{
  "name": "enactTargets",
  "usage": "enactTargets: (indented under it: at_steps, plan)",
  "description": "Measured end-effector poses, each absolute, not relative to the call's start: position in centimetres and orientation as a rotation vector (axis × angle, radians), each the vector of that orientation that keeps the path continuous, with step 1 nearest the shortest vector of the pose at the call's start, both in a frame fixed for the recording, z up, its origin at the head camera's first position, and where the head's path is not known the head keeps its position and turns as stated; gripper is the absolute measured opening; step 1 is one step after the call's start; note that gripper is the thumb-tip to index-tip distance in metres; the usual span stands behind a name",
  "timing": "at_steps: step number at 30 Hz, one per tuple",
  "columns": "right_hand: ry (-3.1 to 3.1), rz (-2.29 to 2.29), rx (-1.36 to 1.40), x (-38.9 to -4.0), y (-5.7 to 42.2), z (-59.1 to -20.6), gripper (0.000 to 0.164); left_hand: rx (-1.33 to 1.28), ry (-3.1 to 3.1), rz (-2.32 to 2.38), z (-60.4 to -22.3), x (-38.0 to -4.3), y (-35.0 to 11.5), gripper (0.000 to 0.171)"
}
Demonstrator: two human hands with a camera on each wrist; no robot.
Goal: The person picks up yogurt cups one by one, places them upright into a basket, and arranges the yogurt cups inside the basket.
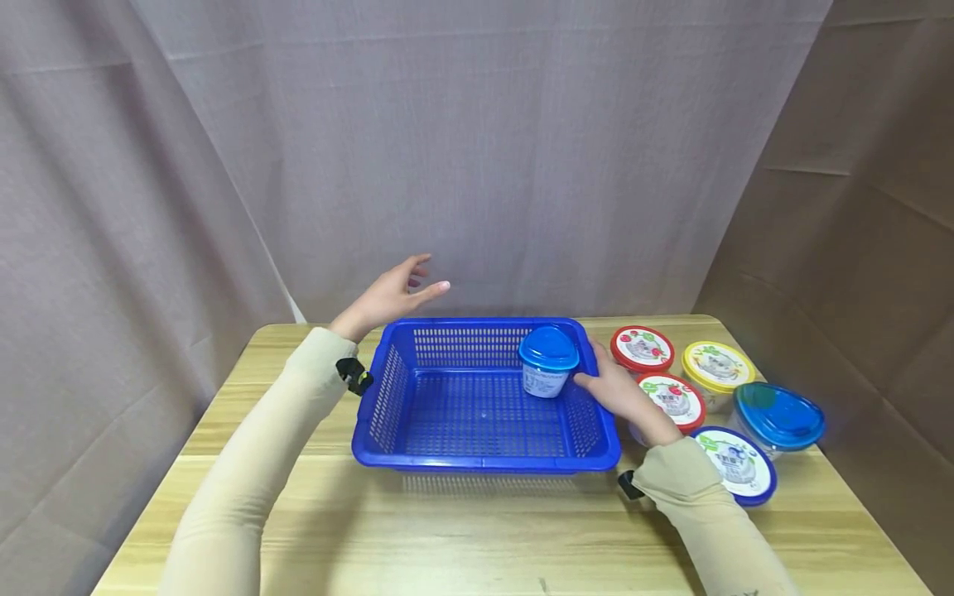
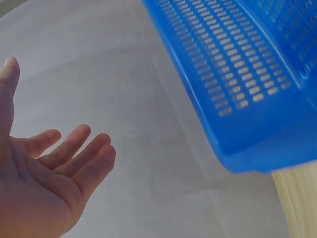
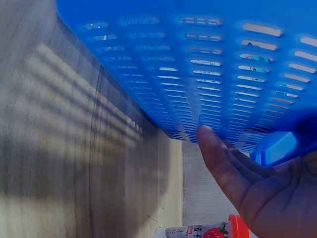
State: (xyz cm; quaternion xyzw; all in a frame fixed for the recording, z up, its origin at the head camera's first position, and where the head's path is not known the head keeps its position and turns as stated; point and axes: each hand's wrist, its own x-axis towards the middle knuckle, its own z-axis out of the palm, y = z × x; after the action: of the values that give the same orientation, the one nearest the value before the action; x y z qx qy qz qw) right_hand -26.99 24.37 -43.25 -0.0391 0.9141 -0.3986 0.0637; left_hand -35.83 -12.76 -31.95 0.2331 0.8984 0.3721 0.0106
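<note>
Gripping the right-hand rim of a blue basket (image 1: 484, 462) with the right grip (image 1: 622, 389), hooking the thumb over the edge and laying the fingers along the outer side. Spreading the left grip (image 1: 391, 294) near the far left corner of the basket, apart from its rim, holding the thumb away from loosely bent fingers. Wearing a cream sleeve (image 1: 246, 480) on the left arm, with a black wrist mount (image 1: 354, 377) fastened over it.

Holding inside the basket, near the right wall and toward the back, one blue-lidded cup (image 1: 548, 356), standing upright. Finding, to the right of the basket, five lidded tubs grouped close together: a far red-lidded tub (image 1: 643, 348), a near red-lidded tub (image 1: 674, 401) partly hidden behind the right grip, a yellow-lidded tub (image 1: 719, 366), a tub with a clear blue lid (image 1: 778, 415), and a dark-blue-rimmed tub (image 1: 736, 465) nearest the right sleeve (image 1: 715, 513). Bearing everything on a pale wooden tabletop (image 1: 462, 546), with a grey curtain (image 1: 484, 165) hanging behind.
</note>
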Motion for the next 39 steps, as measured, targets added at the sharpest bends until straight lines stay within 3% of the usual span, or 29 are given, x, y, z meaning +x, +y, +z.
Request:
enactTargets:
  at_steps: [15, 39]
  plan:
    - [2.793, -1.204, -0.149, -27.0, 24.5, -43.2, 0.079, 0.599, 2.806, 1.230, -33.4, -34.5, -17.6, 0.091]
    - [2.755, -1.218, -0.107, -27.3, 25.0, -43.3, 0.080, 0.448, 2.711, 1.447, -41.4, -32.5, -20.3, 0.086]
